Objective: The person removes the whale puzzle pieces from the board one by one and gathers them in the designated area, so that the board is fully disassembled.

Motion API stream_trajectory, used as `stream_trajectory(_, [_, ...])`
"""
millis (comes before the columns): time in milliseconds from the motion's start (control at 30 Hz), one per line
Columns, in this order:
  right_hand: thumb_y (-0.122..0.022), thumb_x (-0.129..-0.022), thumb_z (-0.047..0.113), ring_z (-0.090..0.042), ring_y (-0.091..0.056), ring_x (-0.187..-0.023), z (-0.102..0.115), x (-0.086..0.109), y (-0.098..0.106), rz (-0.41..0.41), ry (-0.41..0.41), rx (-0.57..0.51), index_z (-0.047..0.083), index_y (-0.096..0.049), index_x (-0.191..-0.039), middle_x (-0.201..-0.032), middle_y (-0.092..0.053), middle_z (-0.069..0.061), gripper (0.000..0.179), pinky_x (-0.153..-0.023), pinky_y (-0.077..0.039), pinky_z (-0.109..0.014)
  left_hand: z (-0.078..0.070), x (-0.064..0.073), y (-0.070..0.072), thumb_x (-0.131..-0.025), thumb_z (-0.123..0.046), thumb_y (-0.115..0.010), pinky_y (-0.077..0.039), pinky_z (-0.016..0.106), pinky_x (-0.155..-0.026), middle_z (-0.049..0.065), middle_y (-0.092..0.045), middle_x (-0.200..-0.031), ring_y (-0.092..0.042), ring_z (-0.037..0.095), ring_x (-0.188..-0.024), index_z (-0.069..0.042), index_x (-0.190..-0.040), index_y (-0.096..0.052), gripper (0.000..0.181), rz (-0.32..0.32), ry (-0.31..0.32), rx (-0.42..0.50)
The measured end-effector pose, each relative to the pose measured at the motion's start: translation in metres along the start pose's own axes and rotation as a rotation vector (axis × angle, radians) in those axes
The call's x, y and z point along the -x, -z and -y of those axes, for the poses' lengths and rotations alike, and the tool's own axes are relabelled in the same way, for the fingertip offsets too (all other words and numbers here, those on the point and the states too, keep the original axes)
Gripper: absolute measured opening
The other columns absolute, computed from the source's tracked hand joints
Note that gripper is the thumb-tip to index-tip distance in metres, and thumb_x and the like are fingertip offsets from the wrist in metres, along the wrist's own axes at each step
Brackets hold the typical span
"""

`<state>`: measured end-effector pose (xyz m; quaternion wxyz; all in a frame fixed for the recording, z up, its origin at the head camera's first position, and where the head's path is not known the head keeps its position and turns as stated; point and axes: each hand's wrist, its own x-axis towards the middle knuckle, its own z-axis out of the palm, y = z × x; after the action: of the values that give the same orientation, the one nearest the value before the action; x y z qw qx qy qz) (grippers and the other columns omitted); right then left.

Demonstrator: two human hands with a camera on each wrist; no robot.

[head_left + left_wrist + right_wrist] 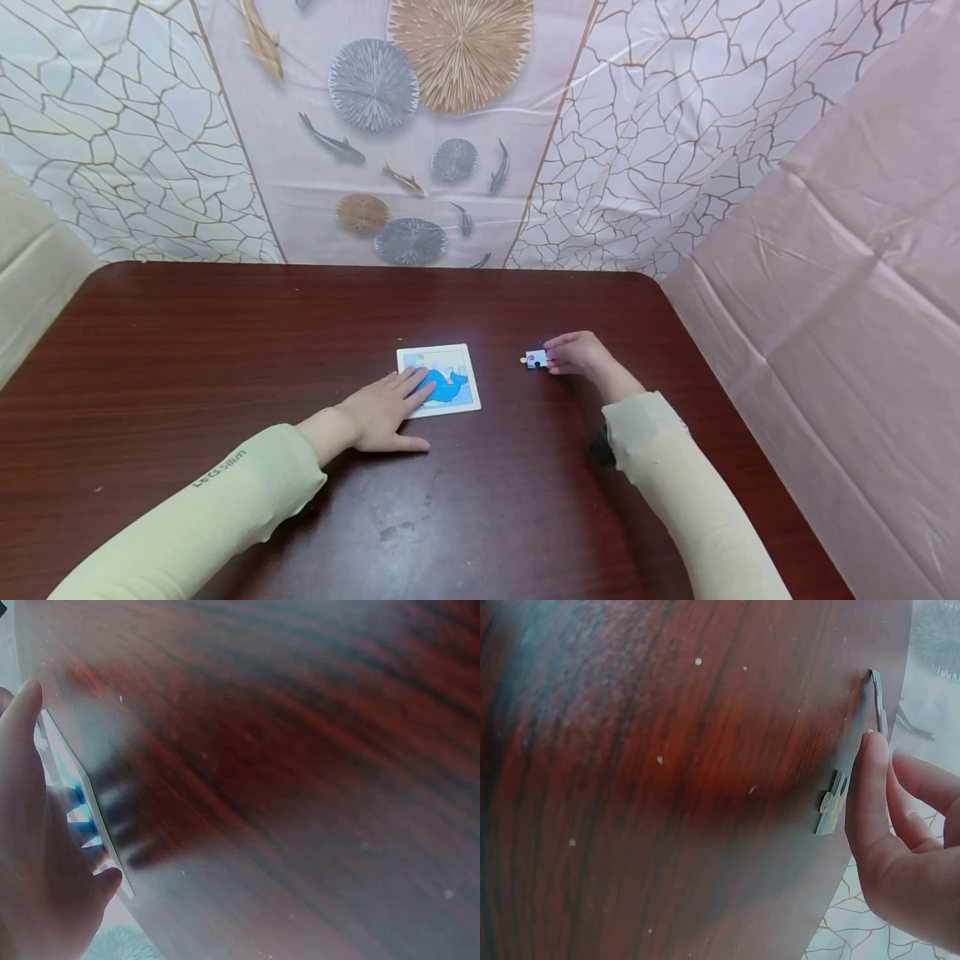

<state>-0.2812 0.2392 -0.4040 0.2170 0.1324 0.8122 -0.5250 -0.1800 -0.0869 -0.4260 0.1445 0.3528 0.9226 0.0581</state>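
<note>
A square puzzle board [454, 403] with a white border and a blue whale picture lies on the table. My left hand [381, 410] rests on its left part, fingers spread and thumb out to the side. The left wrist view shows this hand [41, 825] over the board [64, 754]. To the right of the board, my right hand [581, 357] pinches a small pale jigsaw piece [534, 359] between thumb and fingers. In the right wrist view the pinched piece [877, 694] is seen edge-on, beyond the fingertips. A second jigsaw piece [830, 810] lies on the table beside that hand [900, 832].
The dark reddish wooden table [225, 350] reaches back to a patterned cloth wall [457, 200]. A pale cloth [825, 275] hangs along the right side. Small pale specks are scattered over the tabletop.
</note>
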Motion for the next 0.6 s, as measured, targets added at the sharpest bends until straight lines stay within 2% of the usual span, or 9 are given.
stream_trajectory(267, [-0.054,-0.093,0.003,-0.012,-0.063,-0.066,0.002,0.0043,0.0052,-0.024,0.019,0.042,-0.01,-0.052,-0.124,-0.086,-0.065,-0.012,0.034,-0.067,-0.057,-0.027,-0.0014,-0.0011,-0.0005,-0.088,-0.063,-0.045,-0.018,0.046,-0.117,0.015,-0.01,-0.157,-0.008,0.032,-0.146,-0.008,-0.15,-0.019,0.086,-0.006,-0.008,0.001])
stream_trajectory(400, [-0.053,-0.093,0.004,-0.013,-0.066,-0.071,0.0036,0.0068,0.007,-0.001,0.039,0.041,-0.01,-0.05,-0.126,-0.097,-0.066,-0.019,0.036,-0.071,-0.057,-0.028,-0.0017,-0.0003,-0.0016,-0.088,-0.062,-0.047,-0.018,0.047,-0.117,0.016,-0.008,-0.157,-0.008,0.033,-0.146,-0.007,-0.15,-0.019,0.087,-0.027,-0.017,0.016])
stream_trajectory(600, [-0.053,-0.093,0.004,-0.012,-0.066,-0.07,0.0096,0.0095,0.0022,0.032,0.062,0.008,-0.011,-0.048,-0.127,-0.087,-0.067,-0.012,0.038,-0.073,-0.057,-0.028,-0.0003,0.001,-0.0056,-0.088,-0.061,-0.047,-0.018,0.048,-0.116,0.018,-0.008,-0.157,-0.008,0.035,-0.145,-0.006,-0.15,-0.019,0.087,-0.06,-0.035,0.008])
